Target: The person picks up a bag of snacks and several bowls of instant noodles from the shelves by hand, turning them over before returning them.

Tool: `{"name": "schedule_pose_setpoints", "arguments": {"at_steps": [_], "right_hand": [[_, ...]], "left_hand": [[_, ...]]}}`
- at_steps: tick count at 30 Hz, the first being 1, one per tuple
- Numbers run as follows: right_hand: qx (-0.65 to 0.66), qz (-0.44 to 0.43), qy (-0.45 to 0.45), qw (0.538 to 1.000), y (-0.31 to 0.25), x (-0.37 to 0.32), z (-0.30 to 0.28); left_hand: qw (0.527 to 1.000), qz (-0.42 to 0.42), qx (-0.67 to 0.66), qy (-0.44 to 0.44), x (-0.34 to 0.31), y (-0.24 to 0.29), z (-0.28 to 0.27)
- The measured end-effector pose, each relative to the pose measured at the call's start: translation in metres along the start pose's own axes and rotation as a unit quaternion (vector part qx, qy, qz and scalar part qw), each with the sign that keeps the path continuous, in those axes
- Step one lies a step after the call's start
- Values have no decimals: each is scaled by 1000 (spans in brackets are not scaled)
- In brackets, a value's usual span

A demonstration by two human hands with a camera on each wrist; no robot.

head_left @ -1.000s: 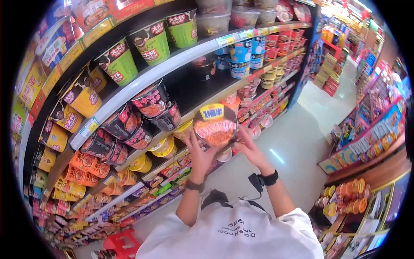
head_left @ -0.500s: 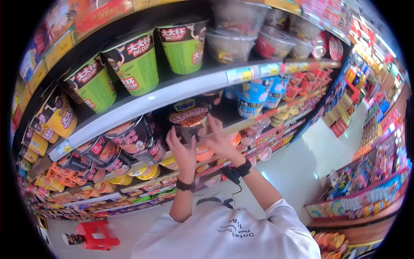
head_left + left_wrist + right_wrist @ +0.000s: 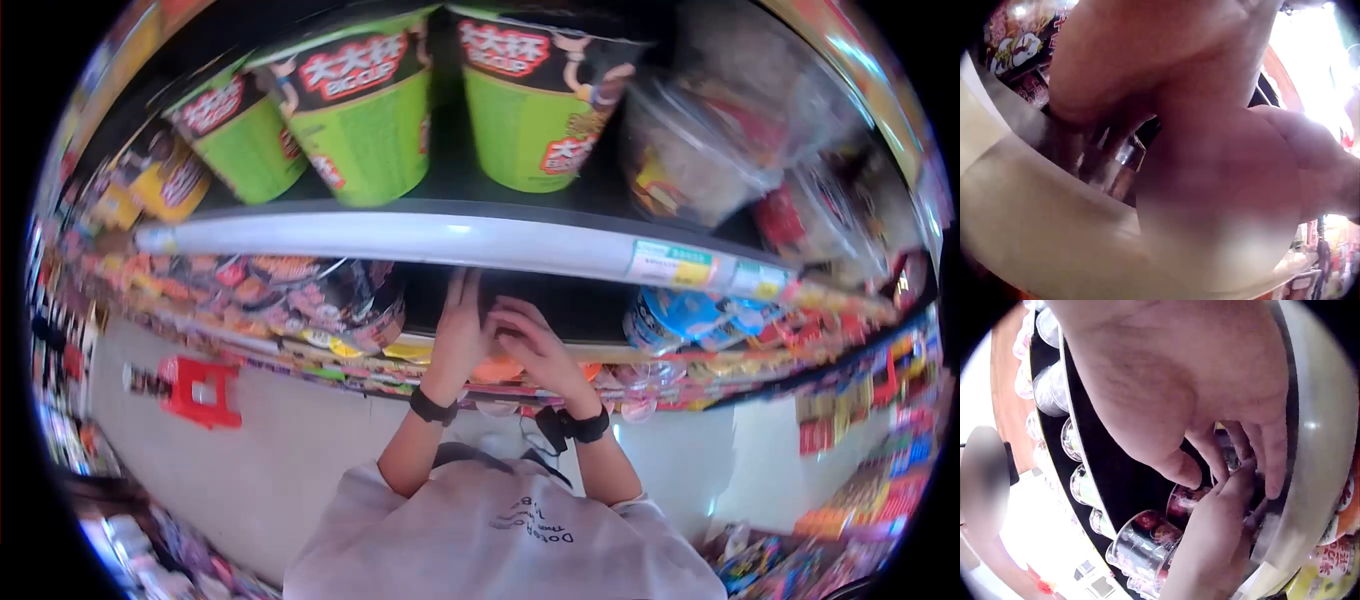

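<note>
In the head view my left hand (image 3: 460,335) reaches into the shelf gap below the upper shelf edge, fingers extended. My right hand (image 3: 540,350) is close beside it, fingers slightly bent and pointing toward the left hand. In the right wrist view, the right hand's fingers (image 3: 1272,450) reach down beside the left hand (image 3: 1210,540). Between and behind those fingers shows a small part of a dark cup (image 3: 1229,453), mostly hidden. Black instant noodle cups (image 3: 1147,540) stand next to the left hand. The left wrist view is mostly filled by the left palm (image 3: 1160,56).
Green noodle cups (image 3: 360,130) and clear-lidded bowls (image 3: 700,150) stand on the shelf above, behind its white front edge (image 3: 450,240). Blue cups (image 3: 690,315) are to the right of the hands, black cups (image 3: 350,290) to the left. A red stool (image 3: 203,393) is on the floor.
Both hands have moved forward into the shelf gap with the noodle bowl, which is now out of sight in the head view. The head has come nearer the shelf, and the hands have drawn together.
</note>
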State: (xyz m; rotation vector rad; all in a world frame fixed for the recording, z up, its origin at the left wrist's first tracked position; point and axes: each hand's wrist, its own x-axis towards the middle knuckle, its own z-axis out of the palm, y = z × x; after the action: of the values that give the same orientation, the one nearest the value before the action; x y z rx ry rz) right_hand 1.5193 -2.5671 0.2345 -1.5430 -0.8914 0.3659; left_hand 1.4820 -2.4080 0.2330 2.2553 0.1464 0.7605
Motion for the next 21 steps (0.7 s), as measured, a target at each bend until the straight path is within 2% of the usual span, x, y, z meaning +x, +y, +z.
{"name": "schedule_pose_setpoints", "arguments": {"at_steps": [2,5,8,11,14,15,16,21], "right_hand": [[12,-12,-10,1000,1,0,-8],[25,28,-37,999,-1,-17,-6],[-53,-34,-42,997,-1,-18,6],[42,-24,6,999,-18,-23,36],[110,0,-70,991,-36,-24,65],[141,44,-102,984,-19,-27,76],[156,48,-140,976,-16,-27,92],[226,71,-306,922,-11,-34,211]], "left_hand": [[1000,21,9,22,-5,-4,5],[999,-28,9,33,-35,19,-10],[996,-46,29,71,-86,6,-11],[981,-154,22,116,-143,31,-50],[949,-234,76,198,-217,12,-72],[938,-238,92,235,-242,5,-80],[922,-271,84,264,-260,7,-93],[844,-380,110,363,-333,4,-170]]}}
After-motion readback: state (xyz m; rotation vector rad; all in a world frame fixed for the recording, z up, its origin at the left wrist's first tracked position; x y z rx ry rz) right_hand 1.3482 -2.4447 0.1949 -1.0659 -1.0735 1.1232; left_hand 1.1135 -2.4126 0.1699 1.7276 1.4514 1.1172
